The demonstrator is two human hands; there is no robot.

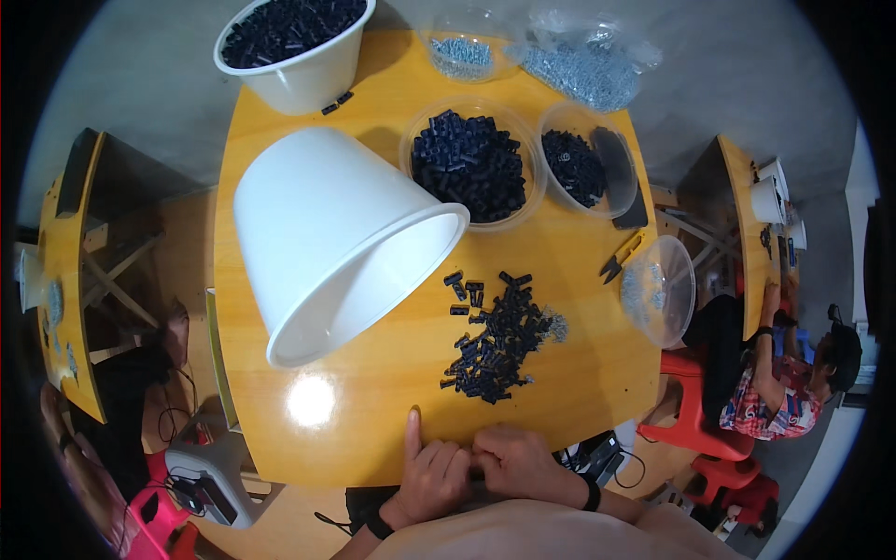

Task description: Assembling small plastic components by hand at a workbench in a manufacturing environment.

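My left hand (431,474) is at the table's near edge, its index finger stretched out and the other fingers curled closed. Right beside it, my right hand (521,464) is closed with the fingers bent in. The two hands meet at their fingertips; whatever may be pinched there is hidden. Just beyond them lies a loose pile of small black plastic parts (495,350), with a small heap of thin silvery metal pieces (556,327) at its right side. Left of the pile, a large white bucket (322,219) lies tipped over, its mouth toward the near right.
Farther back stand a clear tub of black parts (469,168), another tub (586,161), and a full white bucket (294,56). A bag of metal pieces (588,70) lies at the far right. Yellow-handled snips (621,259) rest near a clear tub (659,291). Another person (793,383) sits rightward.
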